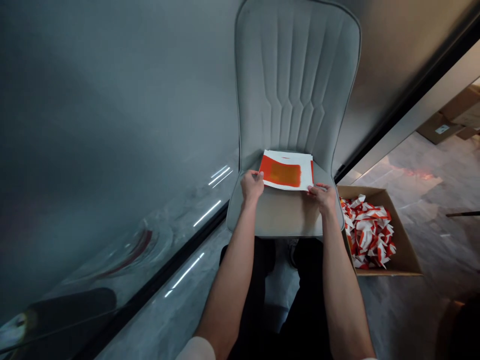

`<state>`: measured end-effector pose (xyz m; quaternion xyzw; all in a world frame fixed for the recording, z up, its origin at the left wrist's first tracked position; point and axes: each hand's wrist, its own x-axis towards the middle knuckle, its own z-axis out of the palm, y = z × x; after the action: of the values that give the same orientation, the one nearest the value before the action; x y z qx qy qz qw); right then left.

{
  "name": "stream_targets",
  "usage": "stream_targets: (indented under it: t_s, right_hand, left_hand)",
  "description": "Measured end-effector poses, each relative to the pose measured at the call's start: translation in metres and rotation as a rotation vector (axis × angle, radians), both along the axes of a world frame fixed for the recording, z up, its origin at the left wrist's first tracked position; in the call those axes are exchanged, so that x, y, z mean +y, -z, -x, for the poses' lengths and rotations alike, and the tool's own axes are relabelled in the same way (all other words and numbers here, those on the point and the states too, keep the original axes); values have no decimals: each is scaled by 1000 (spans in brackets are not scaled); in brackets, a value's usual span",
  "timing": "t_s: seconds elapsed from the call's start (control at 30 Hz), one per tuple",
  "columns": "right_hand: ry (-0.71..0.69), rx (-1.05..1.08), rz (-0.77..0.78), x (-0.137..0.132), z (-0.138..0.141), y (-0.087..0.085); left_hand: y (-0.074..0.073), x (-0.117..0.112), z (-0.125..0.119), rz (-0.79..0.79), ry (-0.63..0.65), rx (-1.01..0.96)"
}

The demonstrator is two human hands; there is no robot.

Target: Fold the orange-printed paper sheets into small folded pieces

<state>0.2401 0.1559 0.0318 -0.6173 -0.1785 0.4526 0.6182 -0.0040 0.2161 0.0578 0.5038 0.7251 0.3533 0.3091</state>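
Note:
A flat white-and-orange sheet (306, 165) with a brownish-orange rectangle on it lies over the seat of a grey padded chair (285, 215). It may be the top of a thin stack; the layers are hard to make out. My left hand (252, 185) grips its left edge, thumb on top. At the near right corner, my right hand (323, 196) pinches the sheet between thumb and fingers. Both hands are closed on it, and the fingertips underneath are hidden.
An open cardboard box (403, 240) on the floor right of the chair holds many folded white-and-orange pieces (369, 232). A glossy panel (131, 100) rises close on the left. More cartons (444, 125) stand at the far right. My legs are below the seat.

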Motion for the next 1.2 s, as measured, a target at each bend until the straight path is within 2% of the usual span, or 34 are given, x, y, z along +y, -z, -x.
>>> stream_targets:
  t_s: [0.2, 0.43, 0.63, 0.93, 1.03, 1.1, 1.2]
  right_hand:
    - [-112, -226, 92, -2, -3, 5]
    - [-153, -548, 96, -2, -3, 9]
    - [-185, -785, 178, -5, 1, -1]
    - [-157, -1108, 232, -10, 10, -21]
    - [-173, -1008, 90, -6, 12, -23]
    - [-184, -740, -30, -3, 14, -25]
    - [-172, -228, -191, -2, 14, -32]
  left_hand:
    - [1, -2, 4, 15, 45, 46]
    - [11, 3, 7, 77, 36, 39]
    - [18, 5, 9, 102, 106, 65]
    - [6, -4, 6, 89, 229, 128]
    - [4, -4, 6, 96, 219, 135]
    - [5, -3, 7, 97, 200, 122]
    - [9, -1, 6, 80, 156, 29]
